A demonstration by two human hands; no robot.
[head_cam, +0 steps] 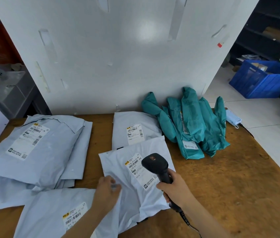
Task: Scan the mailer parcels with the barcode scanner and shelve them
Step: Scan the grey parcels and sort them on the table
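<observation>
2 hands work over the table [221, 177]. Our right hand [177, 188] is wrapped tight around the handle of the black scanner [156, 164], whose head hangs just above the label [141, 170] of the middle mailer [135, 186]. Our left hand [107, 190] lies on that mailer's left edge, fingers curled loosely onto the plastic; the motion blur there keeps us from telling whether they pinch it.

That mailer lies slanted, its far corner overlapping another grey mailer [135, 127] behind it. To the left we see a stack of grey mailers [37, 148], and nearest us, under our left forearm, 1 more mailer [55, 215] with its label facing up. Right of the far mailer, a heap of teal parcels [192, 127] leans against the white board [118, 57] that backs the table. A pale blue mask [232, 117] sits at the table's far right edge.

The table is worn brown wood. Beyond it on the right we see white floor tiles, a blue crate [263, 79] and dark shelves [273, 31] holding parcels.
</observation>
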